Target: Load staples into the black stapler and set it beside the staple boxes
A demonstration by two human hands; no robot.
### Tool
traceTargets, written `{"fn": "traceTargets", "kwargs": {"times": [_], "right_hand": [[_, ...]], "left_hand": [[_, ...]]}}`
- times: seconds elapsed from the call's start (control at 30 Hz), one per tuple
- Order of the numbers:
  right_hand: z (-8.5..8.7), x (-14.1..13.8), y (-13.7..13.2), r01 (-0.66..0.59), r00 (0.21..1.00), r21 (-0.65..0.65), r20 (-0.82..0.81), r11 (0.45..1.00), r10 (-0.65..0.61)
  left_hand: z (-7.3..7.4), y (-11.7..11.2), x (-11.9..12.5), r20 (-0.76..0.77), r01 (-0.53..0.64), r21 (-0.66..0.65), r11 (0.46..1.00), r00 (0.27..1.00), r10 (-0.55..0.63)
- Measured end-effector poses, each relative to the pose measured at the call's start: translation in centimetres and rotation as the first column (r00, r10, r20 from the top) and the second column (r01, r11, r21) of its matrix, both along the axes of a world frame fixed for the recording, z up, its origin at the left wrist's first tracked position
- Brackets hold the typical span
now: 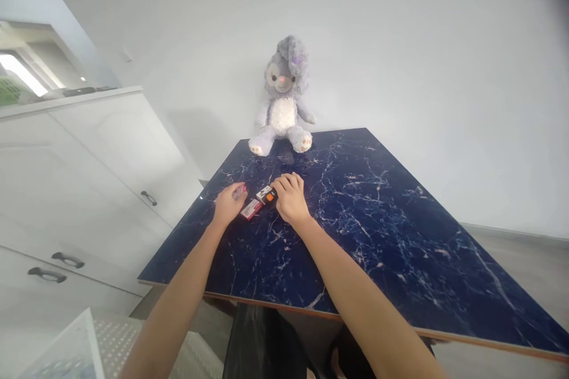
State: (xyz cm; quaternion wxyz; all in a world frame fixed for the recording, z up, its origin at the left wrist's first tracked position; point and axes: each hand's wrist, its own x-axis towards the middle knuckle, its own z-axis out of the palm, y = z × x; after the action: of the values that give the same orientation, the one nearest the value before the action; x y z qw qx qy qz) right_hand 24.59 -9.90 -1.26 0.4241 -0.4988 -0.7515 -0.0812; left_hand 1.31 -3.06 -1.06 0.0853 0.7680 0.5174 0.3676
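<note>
My left hand (pixel 227 205) is closed on a small red and whitish packet (pixel 240 191), partly covered by the fingers. Just right of it, a small red-and-white box (pixel 251 209) lies on the dark blue marbled table (pixel 355 219). A small black-and-white box with an orange patch (pixel 267 195) sits beyond that one, nearly end to end with it. My right hand (pixel 291 197) grips the black-and-white box at its right side, its fingertips partly hidden behind the hand.
A grey-lilac plush rabbit (pixel 283 112) sits at the table's far edge against the white wall (pixel 422 71). To the left stand white cabinets (pixel 102 172) with dark handles. A white perforated item (pixel 115 337) is low at the left, below the table edge.
</note>
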Motion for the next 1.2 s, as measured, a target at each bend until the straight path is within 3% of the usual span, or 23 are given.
{"fn": "traceTargets", "kwargs": {"times": [0.13, 0.2, 0.33, 0.4, 0.43, 0.5, 0.57, 0.6, 0.73, 0.9, 1.03, 1.2], "right_hand": [[0.5, -0.9, -0.8, -0.142, 0.975, -0.03, 0.167, 0.989, 0.145], [0.6, -1.4, -0.7, -0.179, 0.971, -0.035, 0.158, 0.983, 0.182], [0.1, -0.3, 0.0, -0.043, 0.985, -0.025, -0.167, 0.999, 0.038], [-0.5, 1.8, 0.5, -0.033, 0.932, -0.127, -0.362, 0.991, -0.015], [-0.8, 3.1, 0.6, -0.113, 0.9, -0.216, -0.436, 0.97, 0.007], [-1.1, 5.8, 0.7, -0.312, 0.856, -0.382, -0.511, 0.87, 0.083], [-0.9, 8.0, 0.1, -0.406, 0.848, -0.464, -0.512, 0.787, 0.136], [-0.7, 8.8, -0.3, -0.409, 0.861, -0.48, -0.485, 0.776, 0.153], [0.4, 9.6, -2.0, -0.341, 0.92, -0.465, -0.345, 0.817, 0.188], [0.6, 9.4, -2.3, -0.377, 0.913, -0.481, -0.339, 0.791, 0.228], [-0.2, 9.8, -2.3, -0.336, 0.92, -0.462, -0.349, 0.821, 0.18], [-0.5, 9.6, -2.5, -0.186, 0.953, -0.464, -0.301, 0.866, 0.044]], "left_hand": [[-0.2, 0.3, 0.4, -0.182, 0.092, -0.016, 0.996, 0.979, -0.093], [-0.3, 0.5, 0.7, -0.241, 0.141, -0.029, 0.99, 0.96, -0.144], [0.0, 1.3, 1.9, -0.309, 0.229, -0.046, 0.972, 0.922, -0.232], [0.3, 1.6, 3.0, -0.325, 0.289, -0.064, 0.955, 0.899, -0.294], [0.4, 1.8, 3.6, -0.331, 0.324, -0.074, 0.943, 0.884, -0.33], [0.8, 1.9, 5.1, -0.342, 0.4, -0.086, 0.912, 0.848, -0.404], [1.1, 1.8, 6.4, -0.347, 0.479, -0.088, 0.873, 0.807, -0.478], [1.2, 1.8, 6.9, -0.346, 0.516, -0.087, 0.852, 0.786, -0.512], [0.9, 1.5, 7.5, -0.326, 0.589, -0.083, 0.804, 0.746, -0.581], [0.5, 1.4, 6.6, -0.347, 0.5, -0.011, 0.866, 0.81, -0.472], [0.6, 1.4, 6.4, -0.364, 0.48, 0.013, 0.877, 0.82, -0.443], [1.0, 1.3, 6.3, -0.299, 0.472, 0.062, 0.879, 0.849, -0.435]]}}
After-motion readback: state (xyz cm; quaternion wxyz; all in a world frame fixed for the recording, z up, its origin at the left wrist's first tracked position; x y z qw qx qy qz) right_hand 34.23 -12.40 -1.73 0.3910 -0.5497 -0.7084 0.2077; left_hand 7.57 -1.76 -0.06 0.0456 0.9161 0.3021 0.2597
